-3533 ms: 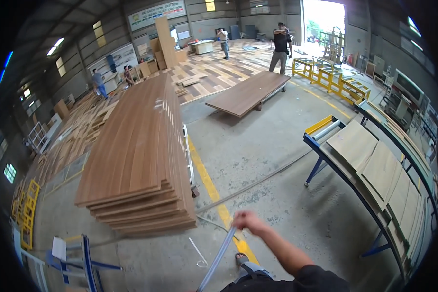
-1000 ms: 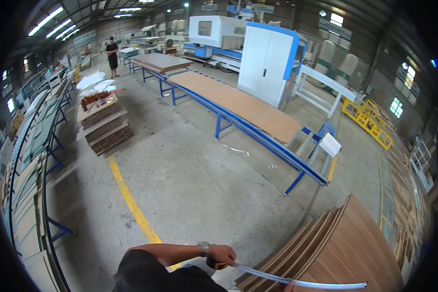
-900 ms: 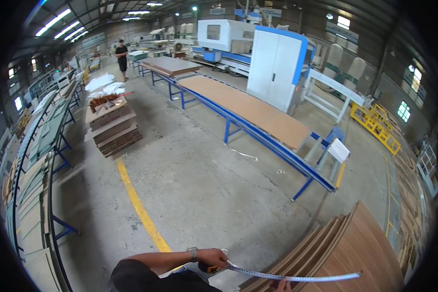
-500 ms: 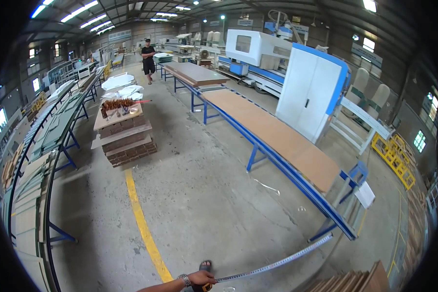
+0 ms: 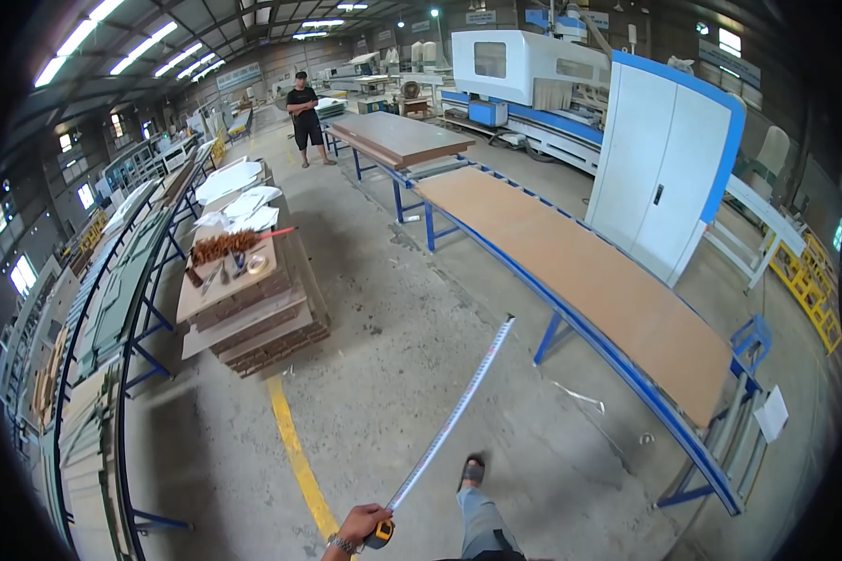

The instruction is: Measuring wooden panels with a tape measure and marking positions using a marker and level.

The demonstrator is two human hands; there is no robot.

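While the tape measure (image 5: 447,425) extends, the left hand (image 5: 360,524) grips its case.

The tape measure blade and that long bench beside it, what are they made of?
The tape measure blade looks like thin painted metal: pale, glossy, holding straight unsupported from the left hand. The long bench seems a matte brown fibreboard or wood panel on a blue-painted metal frame.
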